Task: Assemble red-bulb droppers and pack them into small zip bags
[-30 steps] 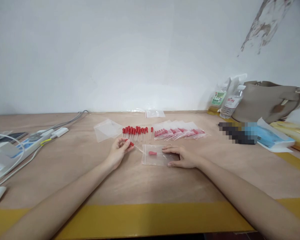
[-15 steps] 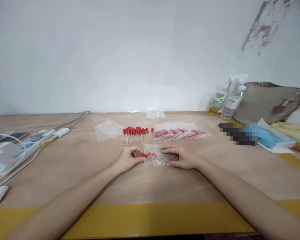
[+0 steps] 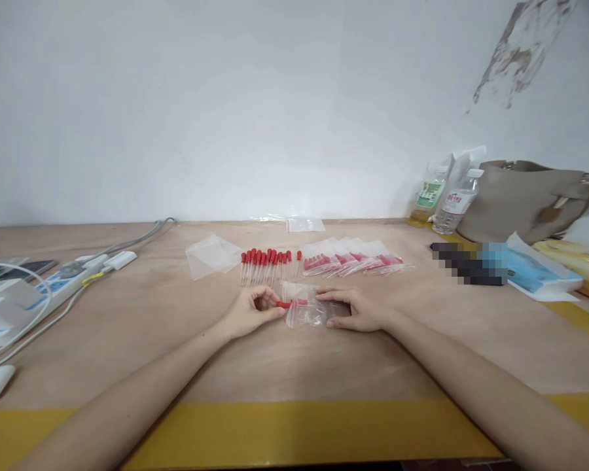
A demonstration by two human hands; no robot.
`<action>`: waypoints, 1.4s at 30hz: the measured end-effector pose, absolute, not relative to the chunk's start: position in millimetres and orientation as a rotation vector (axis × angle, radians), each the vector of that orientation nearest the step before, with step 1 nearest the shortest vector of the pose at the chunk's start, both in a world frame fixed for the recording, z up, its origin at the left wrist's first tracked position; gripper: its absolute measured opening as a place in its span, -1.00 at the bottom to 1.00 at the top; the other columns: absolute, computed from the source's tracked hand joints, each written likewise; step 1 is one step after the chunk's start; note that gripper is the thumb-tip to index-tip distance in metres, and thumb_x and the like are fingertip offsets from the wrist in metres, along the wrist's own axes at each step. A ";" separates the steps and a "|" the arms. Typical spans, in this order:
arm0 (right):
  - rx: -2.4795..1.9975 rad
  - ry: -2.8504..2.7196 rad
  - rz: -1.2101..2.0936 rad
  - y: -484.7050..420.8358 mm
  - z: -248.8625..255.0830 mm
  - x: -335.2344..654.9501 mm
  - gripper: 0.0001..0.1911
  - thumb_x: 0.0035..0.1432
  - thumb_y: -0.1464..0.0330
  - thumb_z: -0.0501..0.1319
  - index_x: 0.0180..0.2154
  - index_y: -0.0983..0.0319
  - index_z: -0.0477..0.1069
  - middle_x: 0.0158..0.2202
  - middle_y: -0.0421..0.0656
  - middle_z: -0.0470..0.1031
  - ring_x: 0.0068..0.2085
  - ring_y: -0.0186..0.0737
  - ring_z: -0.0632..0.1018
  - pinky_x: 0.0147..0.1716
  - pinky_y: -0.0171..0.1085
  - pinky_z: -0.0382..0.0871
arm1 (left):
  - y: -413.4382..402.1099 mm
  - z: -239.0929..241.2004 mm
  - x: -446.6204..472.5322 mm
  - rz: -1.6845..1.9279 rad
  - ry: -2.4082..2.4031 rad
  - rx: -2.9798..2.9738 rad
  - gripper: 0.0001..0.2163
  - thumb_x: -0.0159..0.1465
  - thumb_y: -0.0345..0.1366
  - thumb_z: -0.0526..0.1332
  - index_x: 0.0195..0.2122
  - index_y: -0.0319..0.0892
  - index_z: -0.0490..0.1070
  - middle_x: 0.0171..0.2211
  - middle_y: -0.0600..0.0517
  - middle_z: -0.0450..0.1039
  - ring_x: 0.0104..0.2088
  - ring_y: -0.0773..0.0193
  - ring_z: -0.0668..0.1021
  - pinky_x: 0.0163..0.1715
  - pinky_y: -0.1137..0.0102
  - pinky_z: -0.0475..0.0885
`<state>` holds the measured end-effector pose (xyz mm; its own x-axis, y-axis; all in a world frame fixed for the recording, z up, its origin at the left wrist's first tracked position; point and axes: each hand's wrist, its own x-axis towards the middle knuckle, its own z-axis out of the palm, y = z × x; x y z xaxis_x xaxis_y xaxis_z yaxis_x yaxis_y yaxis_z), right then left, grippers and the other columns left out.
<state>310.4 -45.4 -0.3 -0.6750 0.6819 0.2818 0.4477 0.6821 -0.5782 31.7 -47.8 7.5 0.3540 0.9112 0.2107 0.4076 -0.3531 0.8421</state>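
My left hand (image 3: 256,311) is closed, its thumb and fingers pinching the red rubber bulb of a dropper (image 3: 283,305) at the left end of a clear plastic bag (image 3: 307,318). A red part shows through the film inside the bag. My right hand (image 3: 356,310) grips the bag's right side, thumb below and fingers above. Just behind the hands lies a row of droppers (image 3: 266,258) with red bulbs and thin clear stems. One dropper (image 3: 299,256) lies slightly apart. To its right is a fanned stack of bags (image 3: 351,254) with red-bulbed droppers inside.
Flat clear bags (image 3: 213,255) lie left of the dropper row, and another bag (image 3: 305,225) lies by the wall. A power strip (image 3: 53,291) with cables is on the left. Two bottles (image 3: 454,201), a grey handbag (image 3: 520,199) and a blue packet (image 3: 533,268) stand or lie at right.
The bag's left edge has shifted slightly around the dropper, and its film creases differently. Both hands stay almost in place, keeping their grips.
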 end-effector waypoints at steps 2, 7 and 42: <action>-0.874 -2.411 0.652 -46.1 -0.3 309.5 -0.40 -0.04 0.13 0.24 0.06 0.15 0.27 0.10 -0.06 0.26 0.10 -0.08 0.31 0.07 -0.06 0.17 | -48.5 5.6 35.9 0.862 1.120 1.968 -0.75 -0.01 -0.19 0.31 -0.39 -0.25 0.41 -0.61 0.11 0.31 -0.61 0.45 0.27 -0.60 0.53 0.17; -0.888 -2.412 0.651 -46.4 2.0 309.7 -0.38 -0.05 0.11 0.24 0.06 0.14 0.27 0.11 -0.06 0.26 0.09 -0.07 0.31 0.06 -0.05 0.17 | -45.4 7.8 36.9 1.053 1.081 2.135 -0.81 0.06 -0.20 0.26 -0.39 -0.22 0.42 -0.31 -0.03 0.43 -0.37 0.32 0.42 -0.42 0.44 0.29; -0.914 -2.500 0.593 -45.9 2.4 309.3 -0.49 0.09 0.13 0.11 0.06 0.18 0.27 0.12 -0.03 0.24 0.14 -0.08 0.25 0.15 0.05 -0.07 | -23.3 15.9 26.9 0.900 1.206 2.198 -0.82 0.09 -0.21 0.20 -0.39 -0.22 0.42 -0.43 0.00 0.40 -0.44 0.31 0.41 -0.41 0.42 0.31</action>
<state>309.3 -45.9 2.4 -0.7000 0.6761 0.2299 0.5009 0.6944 -0.5166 26.9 -23.3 15.9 0.3974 0.8608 0.3181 0.5500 -0.5009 0.6683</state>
